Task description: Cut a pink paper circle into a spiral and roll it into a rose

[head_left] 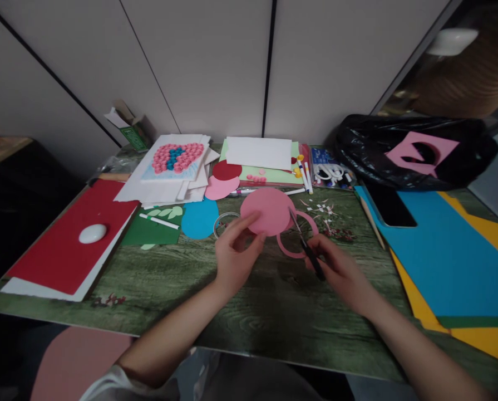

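Now the right hand (336, 267) is closed around one pair of scissors (313, 260), and the left hand (236, 250) pinches one pink paper circle (269, 206). This circle is just beyond the left fingertips, with the blades at its right edge. One curved pink strip (289, 255) is beside the scissors. Farther on the table (169, 284) lie one blue circle (200, 219), then one more pink circle (222, 189) and one red circle (227, 170), partly overlapping. Far to the right, one black bag (365, 153) carries one cut pink sheet (434, 145).
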`<state>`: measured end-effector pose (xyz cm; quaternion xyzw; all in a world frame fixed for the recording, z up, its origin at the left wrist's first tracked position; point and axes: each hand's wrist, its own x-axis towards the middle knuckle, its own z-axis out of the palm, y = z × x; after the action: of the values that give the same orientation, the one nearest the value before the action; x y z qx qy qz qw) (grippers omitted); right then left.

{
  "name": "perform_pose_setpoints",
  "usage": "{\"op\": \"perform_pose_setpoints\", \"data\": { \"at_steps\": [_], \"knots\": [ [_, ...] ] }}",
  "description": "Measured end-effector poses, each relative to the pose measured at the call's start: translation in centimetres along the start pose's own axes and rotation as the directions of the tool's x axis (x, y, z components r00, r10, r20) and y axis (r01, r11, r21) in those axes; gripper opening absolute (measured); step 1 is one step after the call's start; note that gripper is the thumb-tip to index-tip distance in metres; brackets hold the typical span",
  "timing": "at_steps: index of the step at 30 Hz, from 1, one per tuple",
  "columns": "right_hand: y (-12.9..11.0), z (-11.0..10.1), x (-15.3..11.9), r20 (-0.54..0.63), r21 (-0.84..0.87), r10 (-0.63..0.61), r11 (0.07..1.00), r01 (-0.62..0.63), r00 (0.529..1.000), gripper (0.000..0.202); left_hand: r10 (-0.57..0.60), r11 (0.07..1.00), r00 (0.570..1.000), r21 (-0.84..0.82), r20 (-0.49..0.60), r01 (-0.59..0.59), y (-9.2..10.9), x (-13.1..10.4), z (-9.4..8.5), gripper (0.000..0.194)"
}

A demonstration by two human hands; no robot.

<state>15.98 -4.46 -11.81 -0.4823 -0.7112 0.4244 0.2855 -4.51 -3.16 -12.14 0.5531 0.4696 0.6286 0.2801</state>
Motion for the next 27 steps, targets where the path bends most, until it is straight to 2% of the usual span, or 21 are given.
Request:
{"op": "perform_pose_setpoints", "data": {
  "at_steps": [10,17,27],
  "knots": [
    [-0.14,0.17,0.06,0.011,0.028,0.006,1.000,-0.007,1.000,0.006,-0.029,1.000,0.999,-0.004,-0.018,0.029,-0.34,-0.12,0.03,0.036],
    [0.11,0.39,0.17,-0.013,0.051,-0.004,0.999,0.005,1.000,0.003,-0.054,0.998,0.996,0.025,0.077,0.052,-0.09,-0.30,0.16,0.035],
    [0.19,0.44,0.37,-0.019,0.007,-0.013,1.000,0.013,1.000,0.005,-0.065,0.998,0.992,0.001,0.110,0.065,-0.34,-0.46,0.10,0.038]
  ]
}}
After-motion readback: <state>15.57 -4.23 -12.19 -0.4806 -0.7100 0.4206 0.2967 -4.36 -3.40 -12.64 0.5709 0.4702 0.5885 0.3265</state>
